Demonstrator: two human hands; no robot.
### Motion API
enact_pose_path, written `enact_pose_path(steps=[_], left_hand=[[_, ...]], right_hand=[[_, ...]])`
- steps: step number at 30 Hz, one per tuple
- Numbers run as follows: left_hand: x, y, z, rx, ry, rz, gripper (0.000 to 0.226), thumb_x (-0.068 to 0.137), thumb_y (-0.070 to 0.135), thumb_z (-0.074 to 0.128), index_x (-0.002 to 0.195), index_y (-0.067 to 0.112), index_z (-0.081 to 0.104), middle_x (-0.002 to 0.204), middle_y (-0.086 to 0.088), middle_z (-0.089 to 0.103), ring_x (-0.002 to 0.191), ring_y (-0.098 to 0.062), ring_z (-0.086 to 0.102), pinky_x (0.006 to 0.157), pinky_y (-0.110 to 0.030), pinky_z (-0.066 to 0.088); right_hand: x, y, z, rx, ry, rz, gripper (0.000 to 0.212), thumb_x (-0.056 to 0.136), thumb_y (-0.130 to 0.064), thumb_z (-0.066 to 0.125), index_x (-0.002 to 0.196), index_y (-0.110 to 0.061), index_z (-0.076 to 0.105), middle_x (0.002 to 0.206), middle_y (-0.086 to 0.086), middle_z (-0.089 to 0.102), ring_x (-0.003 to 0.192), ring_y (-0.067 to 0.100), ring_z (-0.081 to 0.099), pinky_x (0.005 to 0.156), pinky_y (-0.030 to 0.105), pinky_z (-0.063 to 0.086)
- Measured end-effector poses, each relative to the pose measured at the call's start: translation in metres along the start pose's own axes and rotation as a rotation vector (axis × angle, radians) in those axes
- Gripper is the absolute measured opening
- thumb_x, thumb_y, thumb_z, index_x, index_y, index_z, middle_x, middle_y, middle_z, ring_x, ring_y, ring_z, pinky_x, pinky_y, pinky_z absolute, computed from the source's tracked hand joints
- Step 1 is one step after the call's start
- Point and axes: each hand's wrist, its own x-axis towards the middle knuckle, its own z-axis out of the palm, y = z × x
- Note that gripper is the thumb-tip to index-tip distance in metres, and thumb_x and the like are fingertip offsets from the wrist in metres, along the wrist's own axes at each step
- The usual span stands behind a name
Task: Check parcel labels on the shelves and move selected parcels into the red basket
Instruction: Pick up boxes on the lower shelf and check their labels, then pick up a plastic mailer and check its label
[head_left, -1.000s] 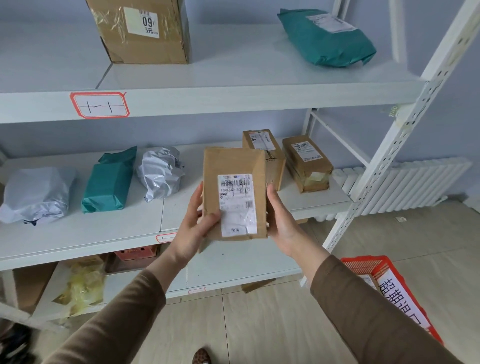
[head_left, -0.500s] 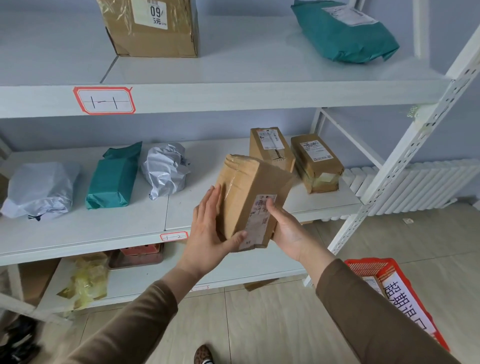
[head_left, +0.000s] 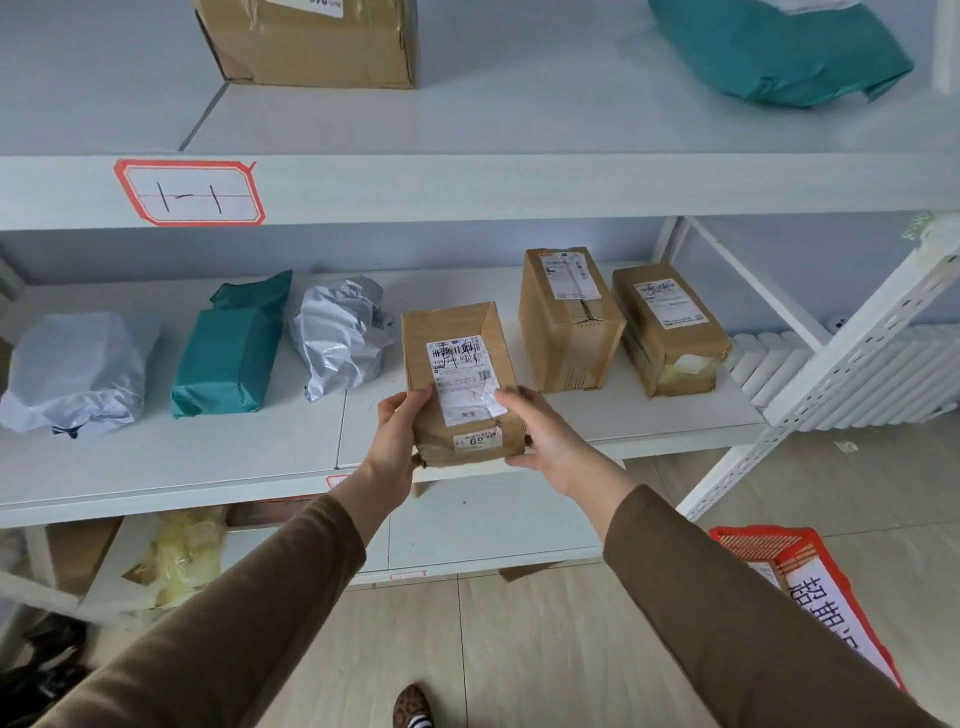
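A brown paper parcel (head_left: 460, 379) with a white label facing up lies at the front of the middle shelf (head_left: 260, 457). My left hand (head_left: 397, 436) grips its near left side and my right hand (head_left: 540, 436) grips its near right side. Whether the parcel rests fully on the shelf board cannot be told. The red basket (head_left: 779, 551) with a white sign stands on the floor at the lower right, partly hidden by my right sleeve.
On the middle shelf lie a grey bag (head_left: 78, 369), a teal parcel (head_left: 234, 348), a crumpled grey bag (head_left: 343, 332) and two brown boxes (head_left: 569, 322) (head_left: 670, 327). The top shelf holds a cardboard box (head_left: 311, 41) and a teal bag (head_left: 779, 52). A white upright (head_left: 831, 364) slants at right.
The parcel was held upright in front of me with its label towards me, then turned and lowered onto the front of the middle shelf, label up. Both hands still hold it.
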Motion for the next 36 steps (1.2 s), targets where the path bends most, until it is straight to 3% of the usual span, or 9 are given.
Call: enact_pose_path(steps=[5,8,11,17,20,23,26,29,36], left_hand=[[0.041,0.023,-0.005,0.123,-0.090,-0.022,0.034,0.096,0.048,0.059,0.125,0.030,0.064,0.124,0.003,0.069,0.123,-0.022,0.058,0.119,-0.050,0.032],[0.068,0.034,-0.003,0.146,-0.085,-0.019,0.013,0.105,0.033,0.052,0.106,0.031,0.065,0.100,0.006,0.070,0.098,-0.015,0.062,0.102,-0.040,0.043],[0.092,0.041,0.002,0.184,-0.066,-0.018,0.013,0.105,0.024,0.052,0.104,0.028,0.064,0.094,0.004,0.071,0.088,-0.014,0.063,0.086,-0.033,0.045],[0.121,0.034,0.005,0.200,-0.017,-0.026,0.015,0.105,0.012,0.053,0.103,0.024,0.063,0.083,0.008,0.074,0.078,-0.010,0.067,0.071,-0.024,0.046],[0.125,0.028,0.007,0.234,-0.072,-0.035,0.024,0.108,0.018,0.048,0.130,0.022,0.058,0.100,0.009,0.070,0.071,0.002,0.071,0.061,-0.015,0.047],[0.128,0.024,0.002,0.265,-0.065,-0.018,0.035,0.110,0.031,0.046,0.145,0.025,0.047,0.120,0.006,0.069,0.101,-0.006,0.067,0.088,-0.024,0.045],[0.127,0.017,-0.013,0.300,-0.035,0.010,0.084,0.095,0.059,0.054,0.162,0.020,0.021,0.156,-0.001,0.050,0.145,-0.023,0.044,0.123,-0.050,0.025],[0.103,0.020,-0.023,0.273,-0.005,0.043,0.086,0.093,0.066,0.050,0.165,0.029,0.019,0.171,0.002,0.024,0.156,-0.023,0.025,0.127,-0.050,0.019],[0.047,0.048,-0.071,0.274,0.163,0.271,0.050,0.107,0.044,0.047,0.154,0.026,0.044,0.162,-0.002,0.041,0.145,-0.023,0.043,0.119,-0.036,0.033]], right_hand=[[0.066,-0.019,0.012,0.053,0.162,0.047,0.087,0.065,-0.069,0.072,0.133,-0.021,0.045,0.133,0.007,0.062,0.118,0.028,0.063,0.098,0.052,0.053],[0.088,-0.032,0.023,0.071,0.197,0.026,0.069,0.085,-0.059,0.069,0.132,-0.016,0.043,0.124,0.005,0.057,0.117,0.026,0.056,0.104,0.052,0.049],[0.110,-0.037,0.028,0.042,0.253,0.027,0.052,0.094,-0.051,0.064,0.126,-0.015,0.045,0.110,0.002,0.056,0.107,0.025,0.055,0.107,0.050,0.048],[0.137,-0.030,0.026,-0.034,0.252,0.043,0.034,0.101,-0.048,0.054,0.107,-0.015,0.061,0.133,0.017,0.064,0.125,0.032,0.060,0.111,0.053,0.047],[0.146,-0.021,0.024,-0.060,0.230,0.026,0.043,0.103,-0.046,0.049,0.117,-0.009,0.066,0.134,0.019,0.065,0.124,0.034,0.062,0.112,0.053,0.045],[0.149,-0.015,0.022,-0.089,0.225,0.004,0.035,0.104,-0.044,0.049,0.120,-0.017,0.064,0.128,0.012,0.069,0.117,0.029,0.065,0.110,0.048,0.048],[0.138,-0.016,0.024,-0.174,0.255,-0.040,0.030,0.103,-0.033,0.050,0.123,-0.012,0.058,0.126,0.007,0.065,0.112,0.028,0.062,0.092,0.036,0.050],[0.122,-0.023,0.032,-0.439,0.373,-0.207,0.047,0.100,-0.031,0.051,0.142,-0.011,0.048,0.140,0.009,0.056,0.127,0.032,0.055,0.101,0.045,0.050],[0.074,-0.049,0.098,-0.463,0.255,-0.591,0.051,0.102,-0.019,0.055,0.152,-0.013,0.046,0.158,0.005,0.044,0.148,0.022,0.036,0.118,0.029,0.028]])
